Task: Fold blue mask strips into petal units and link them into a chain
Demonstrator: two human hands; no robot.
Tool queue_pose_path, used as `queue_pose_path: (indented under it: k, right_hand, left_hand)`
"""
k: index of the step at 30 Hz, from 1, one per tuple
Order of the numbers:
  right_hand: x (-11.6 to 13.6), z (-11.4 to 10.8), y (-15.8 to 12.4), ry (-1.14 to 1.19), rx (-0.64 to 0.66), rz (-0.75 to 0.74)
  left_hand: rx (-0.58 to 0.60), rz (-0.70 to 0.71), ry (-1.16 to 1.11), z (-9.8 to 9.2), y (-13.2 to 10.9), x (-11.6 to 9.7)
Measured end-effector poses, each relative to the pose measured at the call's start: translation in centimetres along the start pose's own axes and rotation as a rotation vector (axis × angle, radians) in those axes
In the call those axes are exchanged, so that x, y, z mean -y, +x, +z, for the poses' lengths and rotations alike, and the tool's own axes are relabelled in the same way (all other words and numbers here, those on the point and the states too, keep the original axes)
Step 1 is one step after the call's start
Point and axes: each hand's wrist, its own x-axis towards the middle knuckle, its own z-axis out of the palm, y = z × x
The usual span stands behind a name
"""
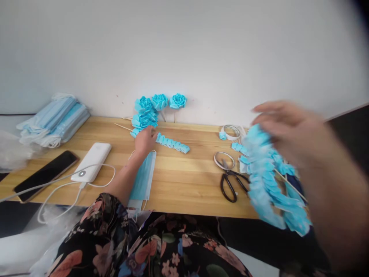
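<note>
My left hand (146, 140) is closed around a ruffled blue strip (174, 144), whose free end lies on the wood to the right. Behind that hand are several blue flowers (145, 114), two of them standing on thin stems by the wall. At the right, my right hand (291, 129) is raised and blurred. From its fingertips hangs another ruffled blue strip (258, 169), in front of more such strips (279, 192). Under my left forearm a blue face mask (144, 177) lies flat.
Black-handled scissors (229, 179) touch a tape roll (224, 160); a second roll (231, 132) lies behind. Stacked face masks (54, 119), a phone (46, 175) and a white power bank (92, 161) with its cable (113, 173) occupy the left of the wooden table (184, 192).
</note>
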Motion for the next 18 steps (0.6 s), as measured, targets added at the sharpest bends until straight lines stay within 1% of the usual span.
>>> queue_pose_path:
  k: [1,2,4,5,7,8,10,12,15,16,17,18]
  right_hand:
    - [-1.8,1.8,0.0,-0.015,0.114,0.108]
    - [-3.8,3.4,0.1,-0.026,0.207,0.185]
    - [-7.9,6.1,0.3,-0.033,0.394,0.303]
    - [-9.7,7.1,0.4,-0.019,0.469,0.349]
    - [-12.5,8.4,0.8,0.030,0.529,0.388]
    - [-13.4,8.7,1.0,0.047,0.544,0.399]
    - [-14.3,8.7,1.4,0.073,0.563,0.422]
    - [-14.4,8.4,1.7,0.071,0.573,0.432]
    - [-14.2,7.5,2.0,0.053,0.573,0.424]
    - [-14.3,7.3,2.1,0.052,0.572,0.422]
    - [-14.3,7.1,2.1,0.055,0.570,0.426]
    - [-14.4,6.9,2.1,0.059,0.569,0.433]
  left_hand:
    - [0.001,-0.008,0.012,-0.1,0.0,0.0]
    - [0.007,-0.010,0.021,-0.2,0.0,-0.1]
    - [0.030,0.007,0.022,-0.2,0.2,0.0]
    - [0.042,0.021,0.018,-0.2,0.2,0.1]
    - [0.058,0.047,0.020,-0.1,0.4,0.3]
    - [0.067,0.056,0.028,-0.1,0.6,0.4]
    - [0.100,0.064,0.047,-0.2,0.8,0.4]
    - [0.121,0.050,0.056,-0.6,0.9,0.1]
    - [0.068,0.027,0.049,-1.5,0.1,-1.5]
    - [0.048,0.048,0.048,-1.8,-0.5,-2.3]
    - [0.055,0.105,0.046,-2.0,-1.3,-3.1]
    - [0.097,0.175,0.048,-2.0,-2.2,-4.0]
